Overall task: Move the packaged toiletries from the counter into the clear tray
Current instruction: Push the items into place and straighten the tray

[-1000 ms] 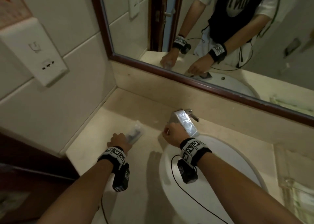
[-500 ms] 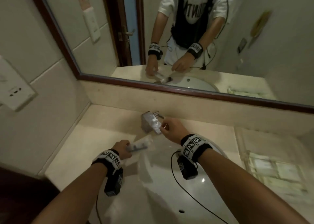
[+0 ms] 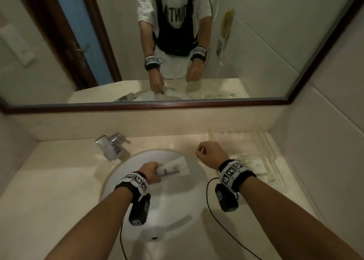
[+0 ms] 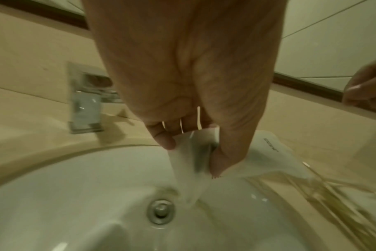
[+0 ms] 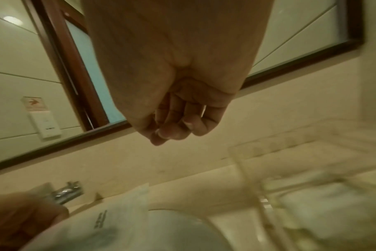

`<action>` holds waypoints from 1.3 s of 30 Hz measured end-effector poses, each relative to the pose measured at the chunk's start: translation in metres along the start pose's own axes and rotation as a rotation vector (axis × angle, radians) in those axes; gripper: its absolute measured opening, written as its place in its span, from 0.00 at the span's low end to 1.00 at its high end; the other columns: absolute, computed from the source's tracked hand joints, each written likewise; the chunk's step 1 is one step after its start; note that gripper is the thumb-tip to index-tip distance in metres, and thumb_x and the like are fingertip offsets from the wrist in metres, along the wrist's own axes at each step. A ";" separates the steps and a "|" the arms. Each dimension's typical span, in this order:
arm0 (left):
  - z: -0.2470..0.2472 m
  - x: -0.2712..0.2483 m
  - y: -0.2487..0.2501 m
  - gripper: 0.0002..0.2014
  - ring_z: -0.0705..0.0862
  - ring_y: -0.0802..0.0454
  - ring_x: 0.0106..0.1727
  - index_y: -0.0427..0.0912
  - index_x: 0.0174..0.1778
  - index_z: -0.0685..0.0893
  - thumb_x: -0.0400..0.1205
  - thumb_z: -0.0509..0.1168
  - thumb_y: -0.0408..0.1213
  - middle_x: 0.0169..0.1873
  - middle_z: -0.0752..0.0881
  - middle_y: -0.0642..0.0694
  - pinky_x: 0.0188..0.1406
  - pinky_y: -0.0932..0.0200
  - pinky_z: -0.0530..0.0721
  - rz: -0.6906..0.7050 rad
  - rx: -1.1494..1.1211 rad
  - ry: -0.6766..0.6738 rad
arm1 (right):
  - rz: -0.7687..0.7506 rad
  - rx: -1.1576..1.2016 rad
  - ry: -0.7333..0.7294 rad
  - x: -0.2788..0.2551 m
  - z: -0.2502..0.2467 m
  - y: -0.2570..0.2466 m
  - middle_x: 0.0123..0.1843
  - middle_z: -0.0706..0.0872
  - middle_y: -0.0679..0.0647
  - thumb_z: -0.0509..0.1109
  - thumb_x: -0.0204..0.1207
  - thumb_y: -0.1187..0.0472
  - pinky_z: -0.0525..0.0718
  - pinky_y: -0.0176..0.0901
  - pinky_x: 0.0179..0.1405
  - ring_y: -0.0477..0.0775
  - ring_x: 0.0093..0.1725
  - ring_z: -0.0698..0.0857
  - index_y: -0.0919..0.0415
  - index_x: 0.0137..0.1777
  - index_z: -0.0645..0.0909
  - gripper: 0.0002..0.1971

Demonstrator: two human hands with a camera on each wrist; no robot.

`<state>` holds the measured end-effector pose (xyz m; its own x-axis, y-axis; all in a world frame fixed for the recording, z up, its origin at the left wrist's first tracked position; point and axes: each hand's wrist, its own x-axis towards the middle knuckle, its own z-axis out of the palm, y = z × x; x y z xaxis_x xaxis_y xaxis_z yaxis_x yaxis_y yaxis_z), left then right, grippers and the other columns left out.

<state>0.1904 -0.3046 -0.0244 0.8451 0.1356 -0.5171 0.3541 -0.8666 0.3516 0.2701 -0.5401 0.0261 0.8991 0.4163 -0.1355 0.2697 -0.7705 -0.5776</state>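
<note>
Two hands over the basin (image 3: 173, 210), w/ only one doing any work. Nearest us, the left hand (image 3: 150, 172) has thumb and fingertips pinched on one end of a white sachet (image 3: 173, 169), carried in the air above the bowl. Wrist view shows the packet (image 4: 258, 158) folding and drooping around the thumb, so we read it as light, thin, floppy, prob. a bit slick; something dark shows through the film, can't tell what. We'd say a pinch at the flat sealed edge is fine, no squeeze needed, but the free end will flap, so we'd lower it in flat rather than drop it.

Right hand (image 3: 210, 154) next, a bit further, fingers loosely curled, holding nothing, hanging between basin and tray.

Beyond that, the clear tray (image 3: 273, 157) sits on the worktop (image 3: 49, 181) at right, by the back wall, w/ pale packets already inside, blurred. Tap (image 3: 110, 146) back left, then the mirror (image 3: 256, 42).
</note>
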 end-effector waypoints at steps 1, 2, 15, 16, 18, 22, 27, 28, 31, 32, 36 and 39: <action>0.007 0.004 0.021 0.16 0.84 0.41 0.58 0.38 0.56 0.81 0.73 0.70 0.35 0.57 0.86 0.38 0.47 0.61 0.76 0.018 -0.007 -0.006 | 0.025 0.000 0.006 -0.006 -0.011 0.020 0.36 0.82 0.50 0.68 0.79 0.55 0.82 0.44 0.41 0.52 0.38 0.81 0.59 0.44 0.85 0.09; 0.015 0.007 0.042 0.16 0.84 0.41 0.58 0.38 0.56 0.81 0.73 0.70 0.34 0.57 0.86 0.38 0.46 0.61 0.76 0.044 -0.008 -0.013 | 0.047 0.002 0.016 -0.012 -0.021 0.039 0.36 0.82 0.50 0.68 0.79 0.56 0.83 0.45 0.43 0.52 0.38 0.81 0.59 0.44 0.85 0.09; 0.108 0.039 0.222 0.16 0.84 0.42 0.59 0.39 0.57 0.82 0.74 0.70 0.36 0.58 0.86 0.39 0.50 0.60 0.77 0.216 -0.004 -0.017 | 0.248 0.019 0.063 -0.069 -0.105 0.210 0.40 0.86 0.51 0.68 0.77 0.52 0.84 0.46 0.43 0.54 0.42 0.85 0.56 0.42 0.82 0.08; 0.112 0.042 0.227 0.15 0.83 0.42 0.59 0.38 0.57 0.81 0.75 0.70 0.35 0.57 0.85 0.40 0.49 0.61 0.76 0.217 -0.009 -0.021 | 0.248 0.027 0.067 -0.072 -0.105 0.216 0.40 0.85 0.51 0.68 0.77 0.52 0.84 0.45 0.43 0.54 0.41 0.84 0.56 0.42 0.83 0.08; 0.120 0.048 0.233 0.14 0.82 0.46 0.54 0.40 0.55 0.80 0.75 0.71 0.35 0.52 0.84 0.43 0.45 0.64 0.72 0.227 -0.022 -0.018 | 0.254 0.041 0.067 -0.076 -0.103 0.225 0.39 0.85 0.51 0.68 0.77 0.53 0.83 0.44 0.42 0.54 0.41 0.84 0.57 0.43 0.84 0.08; 0.132 0.058 0.239 0.12 0.77 0.54 0.48 0.46 0.51 0.79 0.75 0.72 0.35 0.48 0.80 0.47 0.45 0.65 0.70 0.261 -0.057 -0.019 | 0.281 0.053 0.040 -0.078 -0.096 0.238 0.42 0.86 0.53 0.68 0.78 0.55 0.86 0.46 0.44 0.56 0.43 0.86 0.58 0.43 0.85 0.08; 0.150 0.060 0.244 0.12 0.83 0.44 0.58 0.46 0.54 0.83 0.76 0.70 0.42 0.52 0.85 0.46 0.55 0.54 0.80 0.262 -0.039 0.065 | 0.275 0.056 -0.020 -0.073 -0.082 0.248 0.43 0.87 0.54 0.67 0.78 0.56 0.88 0.49 0.48 0.56 0.45 0.87 0.59 0.44 0.84 0.08; 0.154 0.060 0.242 0.14 0.80 0.44 0.61 0.49 0.57 0.82 0.76 0.69 0.45 0.56 0.84 0.46 0.59 0.51 0.78 0.267 0.013 0.099 | 0.271 0.050 -0.032 -0.072 -0.078 0.249 0.43 0.88 0.55 0.67 0.78 0.56 0.87 0.49 0.47 0.56 0.45 0.86 0.60 0.45 0.84 0.09; 0.160 0.057 0.238 0.20 0.72 0.48 0.66 0.57 0.66 0.76 0.77 0.62 0.52 0.61 0.77 0.51 0.61 0.50 0.67 0.319 0.040 0.244 | 0.227 0.008 -0.049 -0.067 -0.066 0.252 0.50 0.87 0.56 0.66 0.79 0.56 0.87 0.51 0.51 0.57 0.49 0.85 0.61 0.49 0.83 0.10; 0.160 0.055 0.238 0.22 0.72 0.49 0.67 0.57 0.66 0.76 0.76 0.57 0.55 0.62 0.76 0.51 0.61 0.50 0.65 0.353 0.037 0.290 | 0.200 -0.010 -0.046 -0.065 -0.060 0.253 0.55 0.86 0.56 0.66 0.79 0.54 0.85 0.52 0.56 0.57 0.54 0.84 0.60 0.54 0.83 0.11; 0.167 0.048 0.243 0.29 0.67 0.50 0.77 0.54 0.74 0.69 0.79 0.44 0.58 0.74 0.71 0.50 0.73 0.47 0.62 0.432 0.152 0.353 | 0.071 -0.233 -0.052 -0.061 -0.035 0.256 0.79 0.71 0.52 0.61 0.81 0.44 0.67 0.51 0.76 0.54 0.79 0.68 0.53 0.77 0.71 0.26; 0.181 0.049 0.243 0.30 0.49 0.48 0.85 0.54 0.82 0.52 0.83 0.40 0.56 0.84 0.52 0.49 0.81 0.43 0.48 0.418 0.245 0.291 | 0.008 -0.332 -0.081 -0.059 -0.016 0.256 0.86 0.59 0.52 0.53 0.83 0.40 0.59 0.57 0.81 0.56 0.86 0.57 0.50 0.83 0.57 0.31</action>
<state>0.2455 -0.5953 -0.1055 0.9815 -0.1463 -0.1238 -0.1085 -0.9566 0.2705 0.2917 -0.7700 -0.1007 0.8748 0.4365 -0.2103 0.3724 -0.8834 -0.2845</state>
